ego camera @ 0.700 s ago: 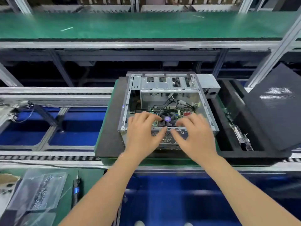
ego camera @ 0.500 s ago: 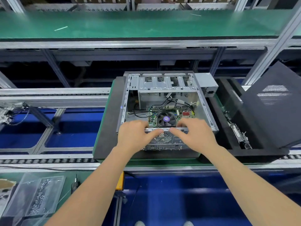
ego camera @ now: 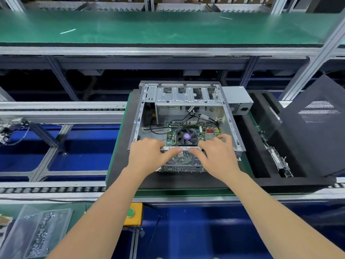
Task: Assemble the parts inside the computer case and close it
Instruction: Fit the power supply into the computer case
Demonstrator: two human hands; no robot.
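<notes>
Both hands are drawing back from over the fan (ego camera: 187, 136) since a moment ago, leaving it uncovered; I am watching the left hand (ego camera: 148, 156) gripping the near rim of the computer case (ego camera: 186, 98), fingers curling over the edge, thumb pressing on the vented rear wall; the right hand (ego camera: 218, 156) is gripping the same rim just beside it, fingers bending inside, thumb outside; the case is lying open side up on a dark foam pad (ego camera: 121, 146), motherboard (ego camera: 172, 135) showing inside; a grey power supply (ego camera: 237, 101) is sitting just beside its far right corner; a black side panel (ego camera: 317, 131) is leaning at the right.
</notes>
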